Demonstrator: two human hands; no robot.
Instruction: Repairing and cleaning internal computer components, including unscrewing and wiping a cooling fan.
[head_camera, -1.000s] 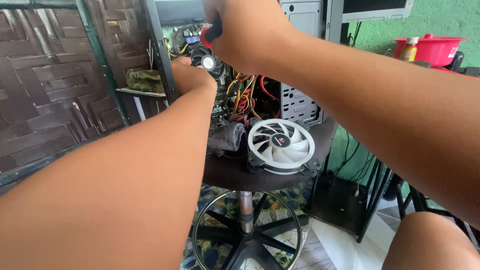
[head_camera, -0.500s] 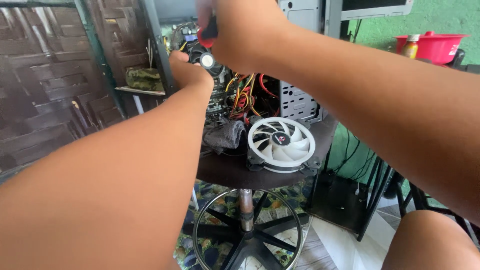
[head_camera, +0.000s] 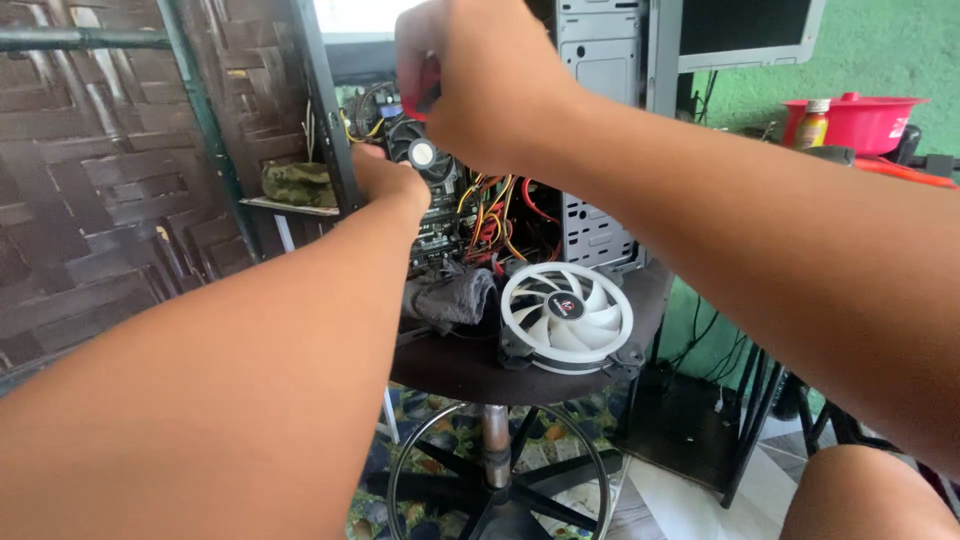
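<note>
Head cam: looking down past both forearms at an opened-up PC sitting on a stool.
PC case (head_camera: 600, 120): one grey tower, side panel off, standing on the round dark stool seat (head_camera: 450, 365). Both hands are up inside its open side.
Stool: one, metal ring and spokes underneath.
Loose fan (head_camera: 566, 317): one white fan in a black frame, lying flat on the seat just in front of the case, well below both hands.
Rag (head_camera: 450, 295): one grey cloth bunched up right beside that fan, touching the case.
Cooler fan (head_camera: 420, 155): one small black one with a round pale hub, inside the case, sitting right between the two hands.
Right hand (head_camera: 475, 75): closed in a fist round a red handle (head_camera: 427, 85), looks like a screwdriver, tip hidden.
Left hand (head_camera: 388, 178): pressed against the board just left of the cooler fan; fingers are hidden, so can't tell if it's gripping anything.
Wires (head_camera: 490, 210): a tangle of red, yellow and orange, too many to count.
</note>
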